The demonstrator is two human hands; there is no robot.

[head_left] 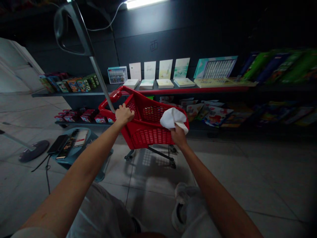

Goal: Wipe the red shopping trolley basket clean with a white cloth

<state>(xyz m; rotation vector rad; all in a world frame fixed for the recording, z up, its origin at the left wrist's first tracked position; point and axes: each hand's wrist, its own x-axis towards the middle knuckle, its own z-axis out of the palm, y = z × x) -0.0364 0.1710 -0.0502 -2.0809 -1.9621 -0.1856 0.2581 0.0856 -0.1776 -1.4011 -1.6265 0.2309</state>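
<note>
A small red plastic shopping cart (148, 136) on wheels stands in front of me, its handle end to the left. My left hand (123, 114) is closed over the near top rim, close to the handle (115, 96). At the cart's right end, my right hand (178, 135) grips a white cloth (172, 118), which drapes over the rim there. Part of the fingers is hidden by the cloth. A grey pole (100, 77) with a looped top rises beside the handle; its lower end is hidden behind my left hand.
Behind the cart runs a dark shelf (99, 93) with upright books (150, 70), boxed sets and snack bags (215, 114). Left of me, a blue-grey stool (92, 135) bears phones and a dark device with a cable. A round stand base (34, 151) sits farther left.
</note>
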